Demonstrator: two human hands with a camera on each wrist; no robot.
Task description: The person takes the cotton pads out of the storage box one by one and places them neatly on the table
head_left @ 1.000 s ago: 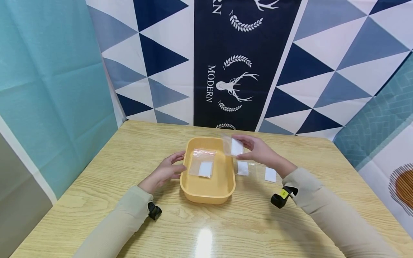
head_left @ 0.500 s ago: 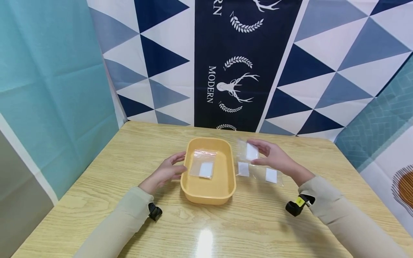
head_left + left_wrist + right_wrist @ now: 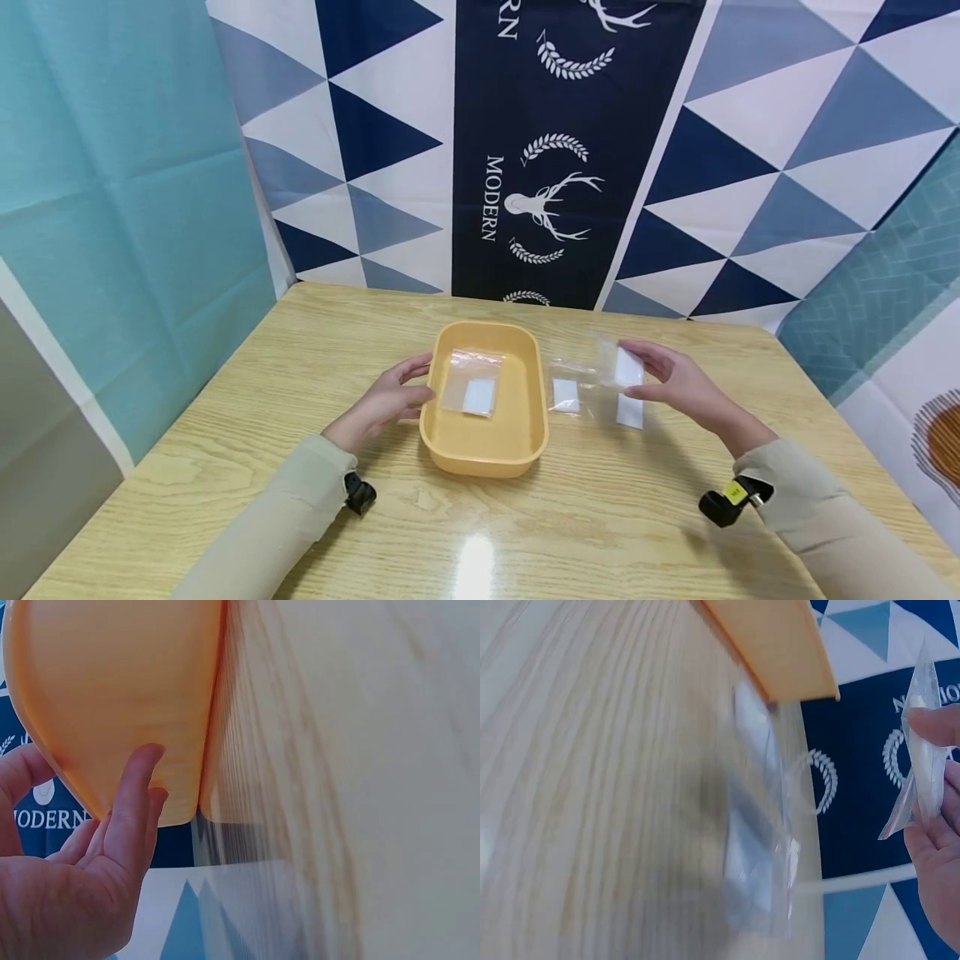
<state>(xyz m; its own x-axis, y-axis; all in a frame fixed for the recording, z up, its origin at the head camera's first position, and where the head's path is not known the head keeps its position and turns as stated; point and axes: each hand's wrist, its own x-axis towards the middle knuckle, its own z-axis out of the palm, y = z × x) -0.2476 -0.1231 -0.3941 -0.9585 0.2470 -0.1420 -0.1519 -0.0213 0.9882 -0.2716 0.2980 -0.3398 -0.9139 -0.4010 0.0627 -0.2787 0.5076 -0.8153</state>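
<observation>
An orange tub (image 3: 483, 442) stands on the table with a clear bag holding a white card (image 3: 478, 395) inside. My left hand (image 3: 378, 404) grips the tub's left side; in the left wrist view the fingers of that hand (image 3: 90, 877) lie against the outer wall (image 3: 120, 675). To the right of the tub, my right hand (image 3: 686, 387) pinches another clear bag with a white card (image 3: 628, 367) above the table. In the right wrist view, thumb and fingers of this hand (image 3: 937, 802) hold the bag (image 3: 928, 769) by its edges.
Two more bags with white cards lie on the table (image 3: 585, 517), one beside the tub (image 3: 566, 395), the other (image 3: 630, 411) partly under the raised bag. A patterned cloth (image 3: 390, 142) hangs behind the table.
My right hand has moved right with its bag, from above the tub's right edge to over the rightmost bag. The left hand and the tub have stayed put.
</observation>
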